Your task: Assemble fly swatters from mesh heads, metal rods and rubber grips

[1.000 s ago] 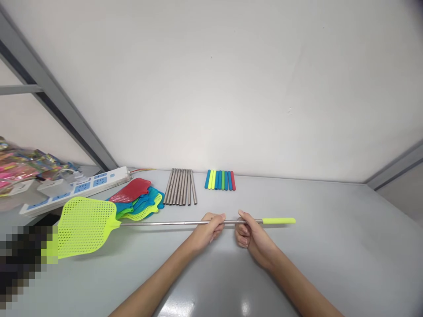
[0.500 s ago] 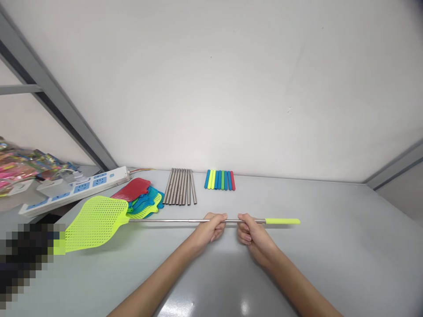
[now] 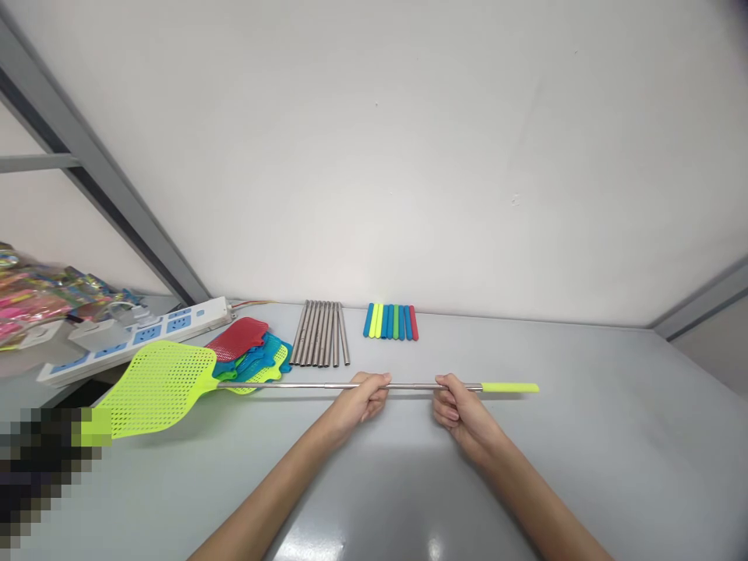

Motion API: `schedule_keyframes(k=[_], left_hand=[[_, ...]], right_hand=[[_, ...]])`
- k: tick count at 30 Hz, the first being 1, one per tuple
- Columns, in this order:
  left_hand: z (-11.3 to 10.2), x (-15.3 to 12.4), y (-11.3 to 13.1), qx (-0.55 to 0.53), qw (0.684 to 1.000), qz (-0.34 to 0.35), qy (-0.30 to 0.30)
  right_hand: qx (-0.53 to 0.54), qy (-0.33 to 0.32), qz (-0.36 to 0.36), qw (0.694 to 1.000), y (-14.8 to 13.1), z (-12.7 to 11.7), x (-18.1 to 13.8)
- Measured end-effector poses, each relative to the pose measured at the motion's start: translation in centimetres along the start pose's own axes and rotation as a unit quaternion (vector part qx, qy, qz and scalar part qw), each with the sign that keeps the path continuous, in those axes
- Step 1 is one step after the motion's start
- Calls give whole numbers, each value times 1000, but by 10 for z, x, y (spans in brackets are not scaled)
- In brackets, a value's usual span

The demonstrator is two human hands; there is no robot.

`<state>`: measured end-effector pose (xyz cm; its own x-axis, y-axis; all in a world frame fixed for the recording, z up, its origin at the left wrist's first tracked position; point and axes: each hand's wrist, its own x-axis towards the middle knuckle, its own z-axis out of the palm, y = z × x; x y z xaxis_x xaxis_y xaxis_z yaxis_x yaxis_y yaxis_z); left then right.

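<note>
A fly swatter [image 3: 164, 389] with a yellow-green mesh head, a thin telescopic metal rod and a yellow-green grip [image 3: 509, 387] lies level across both hands. My left hand [image 3: 363, 397] is closed around the middle of the rod, thumb along the top. Closer to the grip, my right hand [image 3: 459, 405] is closed on the thicker part of the rod. Bare rod shows between the two fists. Behind the swatter's head, red, blue, green and yellow-green swatter heads [image 3: 239, 339] are piled on the table.
Several metal tubes [image 3: 319, 335] lie side by side near the wall. To their right is a row of coloured grips [image 3: 391, 321]. A white power strip [image 3: 146, 336] with plugs stands at the left, beside colourful plastic packets [image 3: 47, 296]. The grey table [image 3: 584, 436] meets a pale wall.
My hands have moved farther apart, the left one leftward and the right one rightward. More rod shows between them, and the swatter's head has shifted left.
</note>
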<state>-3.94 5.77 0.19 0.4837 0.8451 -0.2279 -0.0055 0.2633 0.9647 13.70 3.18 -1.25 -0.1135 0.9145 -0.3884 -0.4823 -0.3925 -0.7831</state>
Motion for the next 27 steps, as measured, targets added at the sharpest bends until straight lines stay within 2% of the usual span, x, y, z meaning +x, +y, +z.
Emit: schedule_keyframes(k=[7,16,22,27], left_hand=[[1,1,-2,8,1000,4,0],[-3,0,1,16,1000,17,-11],[-5,0,1,32,999,25,-21],[-6,-2,4,54,998,24,-28]], right_hand=[[-43,-8,-20,999,2,0,-1],[-19,-69,25,997,-8,-1,-5],[-5,-145,76,987,-11,-4,-4],[15,-192,159,968,-14,-5,-6]])
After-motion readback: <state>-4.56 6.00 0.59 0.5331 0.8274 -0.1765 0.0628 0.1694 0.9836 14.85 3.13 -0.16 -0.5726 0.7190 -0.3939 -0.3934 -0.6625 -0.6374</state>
